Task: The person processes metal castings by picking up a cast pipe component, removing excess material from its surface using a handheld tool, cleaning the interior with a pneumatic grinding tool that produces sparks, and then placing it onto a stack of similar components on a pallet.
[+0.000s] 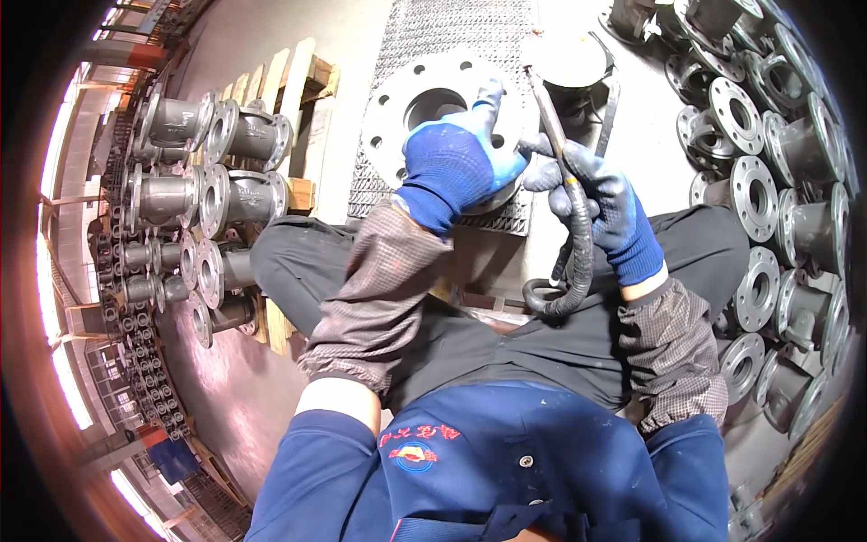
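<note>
Seated with both knees spread wide, a worker in a navy shirt leans over a large pale flange, which lies face up on a textured grey mat directly ahead, its central opening and ring of bolt holes turned toward the worker, probably to keep the whole face within reach.

The gloved left hand lies across the near right part of the flange, 1 finger stretched out over the face, apparently to steady the piece; whether its other fingers grip anything cannot be told. The gloved right hand is closed around a slim dark rod that tilts up and to the left, its tip apart from the flange. A black wrapped hose loops below that hand above the worker's lap, the bend likely giving the wrist some slack.

A round white object stands just beyond the rod, its use unclear. At left, flanged fittings sit near a wooden pallet, presumably kept off the floor; at right, more grey castings crowd together in rows, seemingly grouped to save space. Checked sleeve covers likely shield both forearms.
</note>
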{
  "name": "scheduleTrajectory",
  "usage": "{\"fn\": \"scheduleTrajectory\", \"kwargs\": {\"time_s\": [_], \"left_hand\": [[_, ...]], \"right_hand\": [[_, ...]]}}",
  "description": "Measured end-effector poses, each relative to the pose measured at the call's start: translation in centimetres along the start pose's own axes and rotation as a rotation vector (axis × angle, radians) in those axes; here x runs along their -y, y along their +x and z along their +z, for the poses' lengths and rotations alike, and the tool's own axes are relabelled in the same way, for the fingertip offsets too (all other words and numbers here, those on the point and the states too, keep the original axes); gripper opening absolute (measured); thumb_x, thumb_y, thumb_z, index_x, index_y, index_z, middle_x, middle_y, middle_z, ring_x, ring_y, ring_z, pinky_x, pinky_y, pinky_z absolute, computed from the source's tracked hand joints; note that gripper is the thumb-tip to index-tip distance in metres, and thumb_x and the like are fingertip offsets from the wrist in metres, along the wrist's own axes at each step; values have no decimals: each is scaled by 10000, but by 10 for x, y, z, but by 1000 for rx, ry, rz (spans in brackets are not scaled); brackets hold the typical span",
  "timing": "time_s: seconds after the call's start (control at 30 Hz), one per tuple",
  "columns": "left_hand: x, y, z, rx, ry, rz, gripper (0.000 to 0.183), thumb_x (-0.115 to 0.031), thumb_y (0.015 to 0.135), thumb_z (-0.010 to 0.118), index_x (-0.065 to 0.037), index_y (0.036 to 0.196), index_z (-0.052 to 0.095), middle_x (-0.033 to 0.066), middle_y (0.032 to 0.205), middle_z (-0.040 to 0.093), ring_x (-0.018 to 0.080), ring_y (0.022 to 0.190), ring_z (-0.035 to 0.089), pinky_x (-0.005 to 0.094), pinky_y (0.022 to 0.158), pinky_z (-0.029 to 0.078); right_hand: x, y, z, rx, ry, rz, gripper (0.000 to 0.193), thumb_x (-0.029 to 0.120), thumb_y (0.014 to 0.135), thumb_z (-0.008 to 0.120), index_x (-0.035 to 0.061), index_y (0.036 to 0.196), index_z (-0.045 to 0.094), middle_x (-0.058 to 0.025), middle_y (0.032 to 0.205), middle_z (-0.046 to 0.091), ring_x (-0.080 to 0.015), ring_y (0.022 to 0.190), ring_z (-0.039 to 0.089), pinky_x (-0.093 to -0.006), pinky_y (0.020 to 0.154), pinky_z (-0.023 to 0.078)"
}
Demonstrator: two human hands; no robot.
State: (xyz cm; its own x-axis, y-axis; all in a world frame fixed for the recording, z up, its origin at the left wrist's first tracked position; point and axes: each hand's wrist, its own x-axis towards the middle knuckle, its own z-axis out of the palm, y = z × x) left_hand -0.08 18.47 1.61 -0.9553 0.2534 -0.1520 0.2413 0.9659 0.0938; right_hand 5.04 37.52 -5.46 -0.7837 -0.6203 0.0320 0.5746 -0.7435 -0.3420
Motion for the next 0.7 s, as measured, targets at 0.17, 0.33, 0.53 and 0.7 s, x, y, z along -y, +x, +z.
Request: {"fn": "scheduleTrajectory", "kwargs": {"time_s": [0.17,0.33,0.53,0.7], "left_hand": [[16,-19,16,-518,-377,395,426,-267,826,627,-23,1174,615,158,771,673,301,688,665,371,611,526],[3,-100,3,-324,-1263,108,185,-68,928,555,55,1040,637,176,1021,654,211,879,648,305,718,523],[9,-120,6,106,-1553,-198,523,-416,1003,426,48,1126,634,67,729,639,96,625,557,219,592,431],[4,-113,13,-119,-1477,-135,426,-338,997,490,56,1025,648,56,733,623,86,605,526,211,545,402]], "right_hand": [[6,-12,22,-172,-281,41,494,312,1010,436,-71,1322,434,-192,959,680,-146,620,670,-151,445,485],[-8,-22,69,-166,-428,194,402,265,926,540,-77,1132,581,-156,867,701,-117,606,628,-207,536,497],[-43,-17,70,-32,-359,525,417,349,963,537,-47,1031,649,-131,823,700,-139,645,647,-227,588,516],[-54,-12,69,-328,-1054,142,245,229,860,690,-7,927,706,-92,711,670,-109,611,600,-274,560,465]]}}
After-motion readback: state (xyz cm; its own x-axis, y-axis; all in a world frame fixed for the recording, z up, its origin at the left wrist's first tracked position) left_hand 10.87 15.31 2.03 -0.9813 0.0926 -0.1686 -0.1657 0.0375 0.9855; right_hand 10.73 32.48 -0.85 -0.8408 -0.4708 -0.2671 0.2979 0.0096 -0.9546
